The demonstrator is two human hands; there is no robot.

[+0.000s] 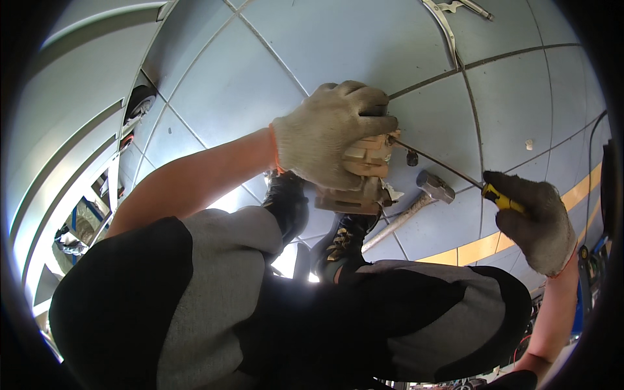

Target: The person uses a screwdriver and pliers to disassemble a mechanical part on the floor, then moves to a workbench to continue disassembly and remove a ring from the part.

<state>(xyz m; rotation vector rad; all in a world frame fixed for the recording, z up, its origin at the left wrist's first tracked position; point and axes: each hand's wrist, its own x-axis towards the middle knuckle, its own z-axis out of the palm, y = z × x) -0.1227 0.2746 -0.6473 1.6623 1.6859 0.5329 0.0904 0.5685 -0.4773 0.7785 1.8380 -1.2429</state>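
Note:
My left hand [338, 130], in a pale work glove, is closed over the top of a tan, blocky part [367, 157] with slots and ridges. The part's lower end rests by my boot [348, 240]. In my gloved right hand [536, 221] is a screwdriver [502, 198] with a yellow and black handle, gripped near its shaft. Its long thin shaft slants up to the left, and the tip meets the right side of the tan part, near my left fingers. What exactly the tip touches is too small to tell.
A hammer [437, 187] with a wooden handle lies on the tiled floor between the part and my right hand. Locking pliers [445, 29] lie farther off at the upper right. A small dark piece [412, 157] sits beside the part. Light cabinet panels [71, 110] stand on the left.

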